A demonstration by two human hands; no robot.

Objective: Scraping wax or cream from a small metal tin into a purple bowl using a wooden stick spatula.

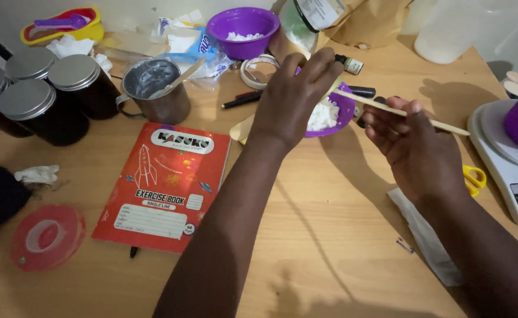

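My left hand (pixel 294 97) grips the rim of a small purple bowl (pixel 340 115) holding a white crumbly substance (pixel 322 116). My right hand (pixel 415 147) pinches a long flat wooden stick (pixel 388 110), whose far tip reaches into the bowl over the white substance. Both hands hover over the wooden table (pixel 329 235) just right of centre. A second wooden stick (pixel 242 128) lies on the table partly under my left wrist.
A red exercise book (pixel 165 185) lies to the left, a metal cup with a spoon (pixel 156 88) behind it, and dark lidded jars (pixel 41 100) at far left. A larger purple bowl (pixel 242 30) sits at the back. A white scale (pixel 506 153) carrying a purple bowl stands right. Yellow scissors (pixel 475 178) lie beside it.
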